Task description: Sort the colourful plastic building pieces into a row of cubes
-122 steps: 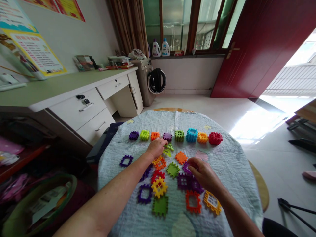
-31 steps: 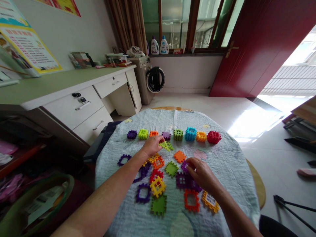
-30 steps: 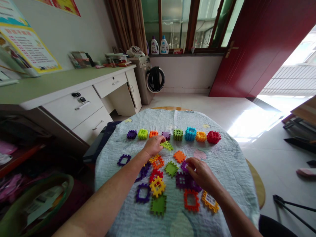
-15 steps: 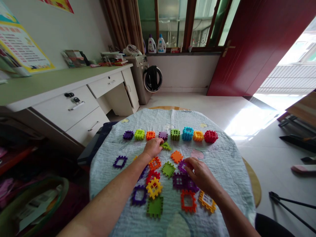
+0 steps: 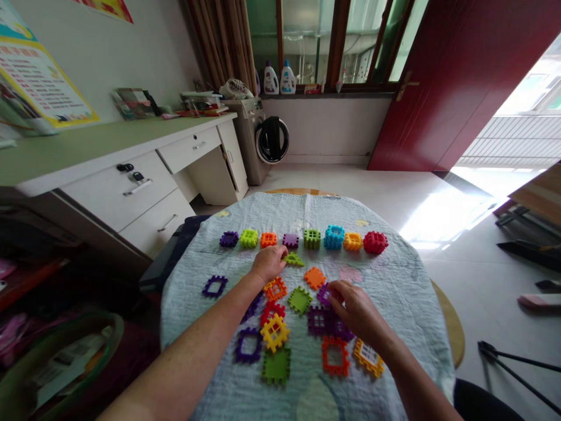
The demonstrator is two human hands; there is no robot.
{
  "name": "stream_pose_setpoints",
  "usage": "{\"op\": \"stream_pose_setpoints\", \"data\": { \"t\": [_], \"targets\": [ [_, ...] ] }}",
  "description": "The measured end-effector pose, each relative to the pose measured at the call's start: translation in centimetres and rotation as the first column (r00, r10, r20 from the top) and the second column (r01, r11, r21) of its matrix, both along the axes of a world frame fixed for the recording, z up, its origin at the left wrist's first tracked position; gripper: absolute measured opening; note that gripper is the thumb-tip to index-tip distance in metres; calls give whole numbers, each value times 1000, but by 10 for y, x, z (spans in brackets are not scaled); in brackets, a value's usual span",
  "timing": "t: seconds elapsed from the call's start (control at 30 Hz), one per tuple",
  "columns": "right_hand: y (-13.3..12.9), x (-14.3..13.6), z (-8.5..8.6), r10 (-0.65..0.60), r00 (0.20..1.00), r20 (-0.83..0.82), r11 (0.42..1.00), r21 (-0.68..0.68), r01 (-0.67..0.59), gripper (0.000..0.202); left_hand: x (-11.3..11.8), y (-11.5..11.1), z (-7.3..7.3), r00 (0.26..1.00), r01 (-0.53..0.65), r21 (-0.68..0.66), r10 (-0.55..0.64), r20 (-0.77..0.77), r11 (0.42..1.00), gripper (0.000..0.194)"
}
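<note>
My left hand point(image 5: 268, 262) reaches to the far middle of the table, its fingertips closed on the edge of a light green triangular building piece point(image 5: 295, 259). Closer in on the right, my right hand point(image 5: 352, 299) has its thumb and fingers closed at a purple square building piece point(image 5: 323, 295), partly covered by the hand. Between the hands lie an orange square piece point(image 5: 315, 278) and a green one point(image 5: 300, 299). Dark purple window pieces point(image 5: 319, 320) lie just below my right hand. My left forearm hides part of a dark purple piece point(image 5: 253, 307).
Built cubes stand in a row along the back, from a dark purple cube point(image 5: 228, 238) to a red one point(image 5: 376, 242). Nearer are a yellow window piece point(image 5: 274, 332), a green square point(image 5: 277, 366) and a red-orange frame point(image 5: 335, 356). A cloth point(image 5: 188, 327) covers the round table.
Both hands stay almost where they were, with the pieces at their fingertips. The whole view has shifted very slightly.
</note>
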State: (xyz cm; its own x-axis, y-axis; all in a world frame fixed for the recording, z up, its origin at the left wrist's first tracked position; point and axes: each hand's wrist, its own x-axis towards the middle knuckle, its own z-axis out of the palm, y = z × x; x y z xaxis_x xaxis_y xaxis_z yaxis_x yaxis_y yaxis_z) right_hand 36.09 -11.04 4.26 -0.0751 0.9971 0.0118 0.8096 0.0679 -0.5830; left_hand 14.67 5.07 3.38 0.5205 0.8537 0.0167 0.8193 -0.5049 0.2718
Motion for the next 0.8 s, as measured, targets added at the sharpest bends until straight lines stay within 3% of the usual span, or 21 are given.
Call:
{"op": "stream_pose_setpoints", "data": {
  "t": [0.5, 0.67, 0.8],
  "targets": [
    [-2, 0, 2, -3, 1000, 0, 1000, -11, 3, 17, 0, 5, 1, 991, 136, -20, -136, 1, 991, 23],
    [-2, 2, 2, -5, 1000, 1, 1000, -3, 5, 17, -22, -10, 10, 983, 174, 41, -176, 58, 984, 21],
    [-1, 1, -2, 18, 1000, 15, 1000, 4, -18, 18, -52, -12, 23, 984, 113, 107, -127, 125, 988, 18]
  ]
}}
